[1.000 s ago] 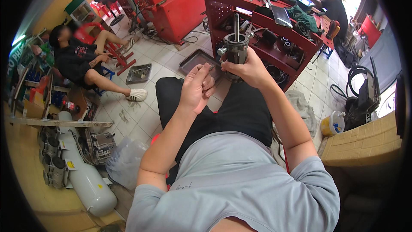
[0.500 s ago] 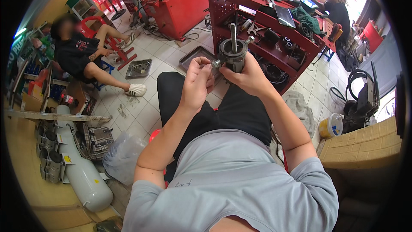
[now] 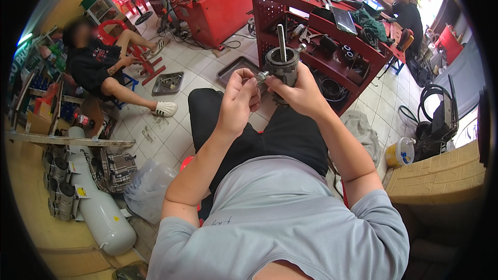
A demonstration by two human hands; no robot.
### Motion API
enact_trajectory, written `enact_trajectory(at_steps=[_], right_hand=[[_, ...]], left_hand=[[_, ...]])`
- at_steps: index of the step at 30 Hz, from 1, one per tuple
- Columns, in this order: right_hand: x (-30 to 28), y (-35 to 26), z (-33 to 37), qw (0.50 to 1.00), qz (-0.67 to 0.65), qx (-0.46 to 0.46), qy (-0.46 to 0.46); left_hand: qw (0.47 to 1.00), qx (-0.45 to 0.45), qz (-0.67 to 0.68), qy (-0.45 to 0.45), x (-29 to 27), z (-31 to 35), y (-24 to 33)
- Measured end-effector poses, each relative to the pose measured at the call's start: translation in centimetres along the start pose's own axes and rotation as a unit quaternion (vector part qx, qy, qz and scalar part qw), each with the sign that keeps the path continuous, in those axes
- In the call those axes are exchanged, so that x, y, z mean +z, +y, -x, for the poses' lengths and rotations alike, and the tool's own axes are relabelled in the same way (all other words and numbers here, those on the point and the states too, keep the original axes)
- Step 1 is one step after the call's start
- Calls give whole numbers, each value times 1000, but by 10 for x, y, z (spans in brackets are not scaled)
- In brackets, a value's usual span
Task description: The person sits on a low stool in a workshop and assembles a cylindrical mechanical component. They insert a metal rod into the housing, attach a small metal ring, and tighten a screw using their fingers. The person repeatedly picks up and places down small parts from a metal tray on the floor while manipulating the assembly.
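A dark grey metal cylinder (image 3: 280,66), open at the top, stands nearly upright above my knees. A bare metal rod (image 3: 281,42) rises out of its mouth. My right hand (image 3: 296,91) is wrapped round the cylinder from the right, its thumb across the front. At the cylinder's left side sits a shiny bolt-like fitting (image 3: 262,76), and the thumb and fingers of my left hand (image 3: 240,99) are closed on it. The right thumb tip lies close to that fitting. Another small fitting (image 3: 302,48) sticks out at the far right of the rim. My hands partly hide the cylinder's lower part.
Just beyond my hands stands a red tool cart (image 3: 321,59) with wrenches and parts on it. Metal trays (image 3: 168,83) lie on the tiled floor. A seated person (image 3: 93,54) is at left, another person (image 3: 407,13) at far right. A grey tank (image 3: 106,223) lies at lower left.
My right thumb has shifted up along the cylinder toward the fitting on its left side. The rod's top sits slightly higher. My left hand has hardly moved.
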State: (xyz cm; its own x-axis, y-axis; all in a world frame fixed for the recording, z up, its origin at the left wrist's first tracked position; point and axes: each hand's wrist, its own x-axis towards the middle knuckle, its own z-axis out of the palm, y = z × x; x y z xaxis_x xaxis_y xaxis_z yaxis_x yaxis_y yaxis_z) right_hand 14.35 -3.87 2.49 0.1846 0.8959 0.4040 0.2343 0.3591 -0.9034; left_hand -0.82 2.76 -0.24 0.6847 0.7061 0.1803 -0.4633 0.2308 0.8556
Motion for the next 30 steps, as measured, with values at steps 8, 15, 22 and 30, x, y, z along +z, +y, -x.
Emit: enact_trajectory(at_steps=[8, 15, 22, 30], right_hand=[[-9, 6, -1, 995, -102, -2, -11], [-10, 2, -2, 996, -65, 45, -31], [-8, -4, 0, 995, -91, 2, -36], [-8, -1, 1, 996, -85, 15, -19]], left_hand=[[999, 2, 38, -6, -3, -1, 2], [998, 11, 59, -8, 0, 0, 7], [998, 12, 56, -3, -2, -1, 6], [998, 20, 59, -14, -3, -2, 6]])
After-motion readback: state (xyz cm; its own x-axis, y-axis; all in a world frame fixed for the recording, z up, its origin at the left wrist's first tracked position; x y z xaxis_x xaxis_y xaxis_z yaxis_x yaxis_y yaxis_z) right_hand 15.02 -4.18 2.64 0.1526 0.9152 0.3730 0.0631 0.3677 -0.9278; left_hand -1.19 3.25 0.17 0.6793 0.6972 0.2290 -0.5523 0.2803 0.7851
